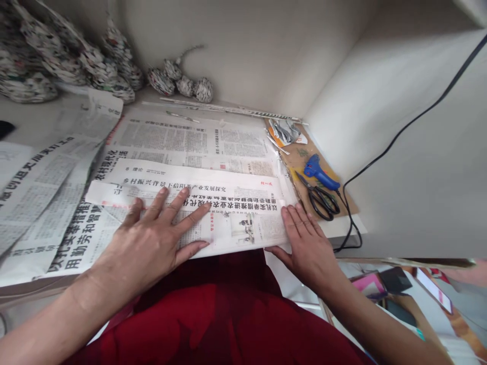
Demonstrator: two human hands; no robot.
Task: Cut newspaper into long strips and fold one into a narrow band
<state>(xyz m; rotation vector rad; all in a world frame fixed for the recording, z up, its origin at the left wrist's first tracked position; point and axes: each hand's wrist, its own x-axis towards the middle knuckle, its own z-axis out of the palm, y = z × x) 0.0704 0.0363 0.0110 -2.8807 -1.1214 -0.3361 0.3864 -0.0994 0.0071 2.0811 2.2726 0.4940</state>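
Note:
A folded strip of newspaper (243,205) lies along the table's front edge, on top of other spread newspaper sheets (171,142). Flat on the strip's left part rests my left hand (152,235), its fingers spread. My right hand (306,235) lies over the right end of the strip, fingers stretched out side by side, thumb apart at the front edge. Neither hand is closed around anything. Just beyond my right hand are black-handled scissors (321,200) and a blue glue gun (321,172), both on a piece of cardboard (300,152).
Several woven paper gourd shapes (108,66) and small woven balls (203,90) stand along the back wall. Thin paper rods (236,109) lie in front of them. More newspaper (41,192) covers the left side. A black cord (399,134) hangs down the right wall.

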